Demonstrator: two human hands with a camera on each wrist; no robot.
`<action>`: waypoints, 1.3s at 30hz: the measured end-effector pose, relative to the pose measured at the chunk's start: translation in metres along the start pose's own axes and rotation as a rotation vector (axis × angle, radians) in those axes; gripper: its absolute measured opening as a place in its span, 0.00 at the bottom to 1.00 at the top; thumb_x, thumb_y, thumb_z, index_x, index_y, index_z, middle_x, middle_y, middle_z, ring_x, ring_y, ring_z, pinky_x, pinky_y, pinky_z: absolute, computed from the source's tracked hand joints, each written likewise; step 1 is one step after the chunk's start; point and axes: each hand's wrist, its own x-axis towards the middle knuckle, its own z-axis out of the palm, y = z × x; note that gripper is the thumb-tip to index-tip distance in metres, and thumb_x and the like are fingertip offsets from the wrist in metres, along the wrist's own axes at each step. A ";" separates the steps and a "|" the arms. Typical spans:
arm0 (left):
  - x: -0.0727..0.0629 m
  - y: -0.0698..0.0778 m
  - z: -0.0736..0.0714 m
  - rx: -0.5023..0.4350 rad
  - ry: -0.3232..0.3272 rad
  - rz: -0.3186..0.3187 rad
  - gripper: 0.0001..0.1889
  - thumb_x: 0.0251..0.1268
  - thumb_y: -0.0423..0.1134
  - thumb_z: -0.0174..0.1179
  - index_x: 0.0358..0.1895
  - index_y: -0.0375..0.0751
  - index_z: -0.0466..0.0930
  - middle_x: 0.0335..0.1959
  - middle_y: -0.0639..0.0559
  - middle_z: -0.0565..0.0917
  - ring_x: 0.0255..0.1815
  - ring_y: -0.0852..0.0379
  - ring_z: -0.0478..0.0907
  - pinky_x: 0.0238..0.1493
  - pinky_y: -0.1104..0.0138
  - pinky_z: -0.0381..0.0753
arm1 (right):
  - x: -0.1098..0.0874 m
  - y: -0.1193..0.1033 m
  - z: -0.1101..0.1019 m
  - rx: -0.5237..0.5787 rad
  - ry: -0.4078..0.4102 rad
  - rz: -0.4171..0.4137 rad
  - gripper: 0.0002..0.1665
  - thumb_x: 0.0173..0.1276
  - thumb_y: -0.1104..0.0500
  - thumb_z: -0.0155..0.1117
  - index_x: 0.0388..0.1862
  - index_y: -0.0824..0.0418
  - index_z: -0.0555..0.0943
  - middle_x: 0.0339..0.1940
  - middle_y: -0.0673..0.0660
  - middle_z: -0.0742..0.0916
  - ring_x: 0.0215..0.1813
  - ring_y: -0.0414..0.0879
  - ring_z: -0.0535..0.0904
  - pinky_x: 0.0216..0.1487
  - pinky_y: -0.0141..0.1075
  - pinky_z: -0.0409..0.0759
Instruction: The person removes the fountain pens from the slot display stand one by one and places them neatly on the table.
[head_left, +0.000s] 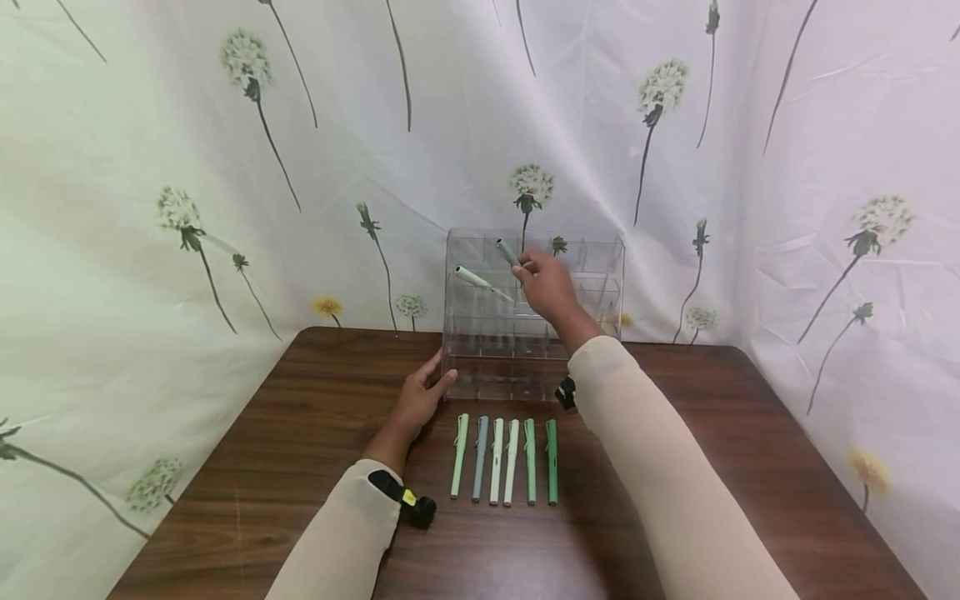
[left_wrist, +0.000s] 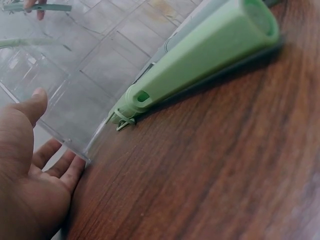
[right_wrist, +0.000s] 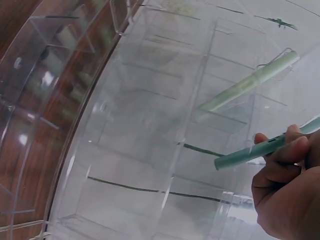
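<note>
My right hand (head_left: 549,286) pinches a capped grey-teal pen (right_wrist: 243,156) between thumb and fingers, in front of the upper tiers of a clear plastic stepped organizer (head_left: 480,337). A pale green pen (head_left: 474,277) leans at a slant in an upper left compartment, its clip end up. At the organizer's lower left corner rests my left hand (head_left: 420,398), thumb toward the front and fingers extended along the side. Several pens lie side by side before the organizer, among them a light green pen (left_wrist: 200,60) at the left end and a dark green pen (head_left: 552,462) at the right.
The brown wooden table (head_left: 322,417) carries the organizer near its back edge. Behind and on both sides hangs a white curtain (head_left: 450,100) printed with dandelions. Thin dividers split the organizer's tiers into small compartments.
</note>
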 end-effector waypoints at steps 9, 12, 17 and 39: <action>-0.001 0.000 0.000 -0.006 0.004 0.006 0.38 0.84 0.48 0.63 0.89 0.49 0.59 0.89 0.43 0.61 0.91 0.39 0.55 0.88 0.42 0.59 | -0.004 -0.011 -0.008 0.061 0.099 -0.136 0.20 0.87 0.50 0.61 0.68 0.59 0.83 0.66 0.64 0.89 0.67 0.59 0.86 0.63 0.57 0.85; -0.001 0.000 0.000 -0.002 0.004 0.003 0.38 0.84 0.49 0.63 0.89 0.49 0.58 0.90 0.43 0.60 0.91 0.38 0.55 0.88 0.42 0.59 | -0.007 -0.013 -0.012 0.089 0.100 -0.172 0.21 0.87 0.50 0.61 0.68 0.59 0.82 0.67 0.63 0.89 0.69 0.59 0.86 0.65 0.56 0.86; -0.002 0.001 0.000 -0.003 0.001 0.002 0.37 0.85 0.49 0.62 0.89 0.50 0.58 0.90 0.43 0.60 0.91 0.38 0.55 0.88 0.42 0.59 | -0.014 -0.011 -0.017 0.119 0.084 -0.208 0.19 0.86 0.52 0.63 0.67 0.60 0.83 0.67 0.63 0.88 0.72 0.57 0.84 0.66 0.54 0.86; -0.002 0.003 0.000 -0.009 -0.005 0.003 0.37 0.85 0.47 0.62 0.89 0.48 0.58 0.89 0.40 0.60 0.90 0.37 0.56 0.87 0.40 0.60 | -0.069 0.017 -0.016 0.180 -0.011 -0.205 0.12 0.83 0.58 0.68 0.53 0.67 0.85 0.58 0.66 0.87 0.61 0.62 0.89 0.54 0.51 0.91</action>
